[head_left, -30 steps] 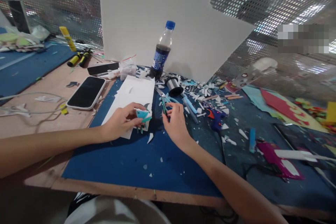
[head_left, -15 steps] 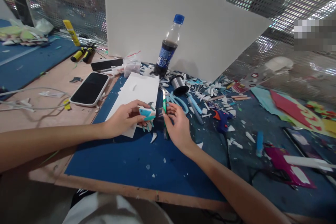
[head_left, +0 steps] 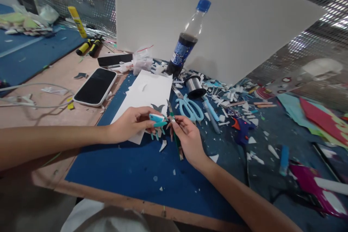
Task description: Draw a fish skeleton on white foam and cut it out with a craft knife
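My left hand (head_left: 136, 124) pinches a small blue and white foam piece (head_left: 157, 118) above the edge of a white paper sheet (head_left: 148, 92). Just to its right, my right hand (head_left: 189, 137) is closed around a craft knife (head_left: 177, 140) with a green handle. The knife's pointed blade is directed up and away from me, close to the foam piece; I cannot tell whether they touch. A dark grey tail-shaped cutout (head_left: 157, 108) shows just behind my left fingers. Below the hands, a white scrap (head_left: 163, 145) lies on the blue mat (head_left: 130, 174).
Beyond my right hand are blue-handled scissors (head_left: 190, 108), a wire spool (head_left: 194, 86) and a glue gun (head_left: 241, 129). A cola bottle (head_left: 185, 43) stands before a white board (head_left: 217, 18). To the left lies a phone (head_left: 95, 87). Foam scraps (head_left: 231, 98) are strewn at the back right.
The knife has tilted so that its blade leans left toward the foam piece, and my right hand has turned with it. The whole view has shifted slightly.
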`<state>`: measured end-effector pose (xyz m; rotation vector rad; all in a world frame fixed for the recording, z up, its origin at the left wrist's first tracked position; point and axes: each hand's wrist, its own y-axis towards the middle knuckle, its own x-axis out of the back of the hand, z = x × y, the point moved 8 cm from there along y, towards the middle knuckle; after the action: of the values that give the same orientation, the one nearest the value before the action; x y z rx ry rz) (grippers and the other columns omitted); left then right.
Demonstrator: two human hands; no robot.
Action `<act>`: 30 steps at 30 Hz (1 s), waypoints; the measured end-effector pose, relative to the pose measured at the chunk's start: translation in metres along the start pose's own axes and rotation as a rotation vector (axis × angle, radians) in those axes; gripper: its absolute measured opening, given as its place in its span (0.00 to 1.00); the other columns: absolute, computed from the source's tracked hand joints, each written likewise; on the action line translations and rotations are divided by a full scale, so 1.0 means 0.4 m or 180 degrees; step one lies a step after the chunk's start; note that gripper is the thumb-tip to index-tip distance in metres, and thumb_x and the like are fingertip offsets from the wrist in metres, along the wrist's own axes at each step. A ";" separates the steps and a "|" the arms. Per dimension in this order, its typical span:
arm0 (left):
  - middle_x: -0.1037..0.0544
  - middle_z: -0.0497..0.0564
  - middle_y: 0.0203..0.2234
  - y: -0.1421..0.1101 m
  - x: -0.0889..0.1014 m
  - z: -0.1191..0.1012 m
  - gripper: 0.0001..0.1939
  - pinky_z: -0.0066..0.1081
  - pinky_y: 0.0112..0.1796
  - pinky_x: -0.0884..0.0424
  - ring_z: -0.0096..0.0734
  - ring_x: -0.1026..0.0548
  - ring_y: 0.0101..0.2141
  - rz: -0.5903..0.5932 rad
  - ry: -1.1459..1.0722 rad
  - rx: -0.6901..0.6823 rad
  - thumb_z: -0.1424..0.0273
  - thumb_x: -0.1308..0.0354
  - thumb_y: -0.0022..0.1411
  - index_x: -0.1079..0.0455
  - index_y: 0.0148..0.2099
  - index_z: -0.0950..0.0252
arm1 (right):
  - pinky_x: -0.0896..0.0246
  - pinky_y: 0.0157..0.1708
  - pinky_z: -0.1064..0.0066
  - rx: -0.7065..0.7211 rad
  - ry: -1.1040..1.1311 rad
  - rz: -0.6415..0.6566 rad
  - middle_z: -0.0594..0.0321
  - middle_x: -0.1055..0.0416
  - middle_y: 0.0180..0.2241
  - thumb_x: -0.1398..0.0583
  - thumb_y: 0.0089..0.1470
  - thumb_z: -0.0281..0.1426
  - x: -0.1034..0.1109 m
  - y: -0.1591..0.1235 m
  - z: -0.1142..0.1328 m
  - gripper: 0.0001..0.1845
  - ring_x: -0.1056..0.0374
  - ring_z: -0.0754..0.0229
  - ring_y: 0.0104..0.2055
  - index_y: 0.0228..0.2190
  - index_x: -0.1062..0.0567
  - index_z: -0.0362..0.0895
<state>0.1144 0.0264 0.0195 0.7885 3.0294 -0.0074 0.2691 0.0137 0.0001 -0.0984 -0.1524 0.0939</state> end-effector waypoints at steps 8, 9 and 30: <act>0.23 0.47 0.24 0.002 0.002 0.005 0.12 0.19 0.24 0.28 0.23 0.24 0.24 -0.0048 -0.0055 0.0035 0.72 0.43 0.59 0.35 0.46 0.68 | 0.42 0.22 0.74 -0.0012 0.0107 0.0160 0.69 0.38 0.22 0.42 0.52 0.43 -0.013 -0.004 0.000 0.14 0.40 0.68 0.21 0.33 0.33 0.44; 0.24 0.47 0.24 0.002 0.001 0.003 0.11 0.19 0.24 0.28 0.23 0.24 0.24 -0.0037 -0.0024 -0.0013 0.71 0.43 0.60 0.35 0.44 0.68 | 0.42 0.22 0.74 0.0001 0.0087 0.0138 0.69 0.38 0.22 0.41 0.52 0.42 -0.012 -0.004 0.001 0.14 0.40 0.68 0.21 0.32 0.33 0.44; 0.22 0.54 0.31 -0.175 -0.189 -0.091 0.10 0.34 0.42 0.26 0.35 0.24 0.39 0.1006 0.2734 -0.2670 0.74 0.52 0.66 0.31 0.41 0.71 | 0.36 0.37 0.59 0.1588 -0.3616 -0.1110 0.52 0.37 0.36 0.45 0.54 0.34 0.071 0.014 0.090 0.13 0.37 0.50 0.40 0.40 0.38 0.42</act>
<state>0.1461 -0.0712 0.0571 1.3468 2.9240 1.8656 0.2910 0.0255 0.0393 0.4964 -1.2663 -0.1743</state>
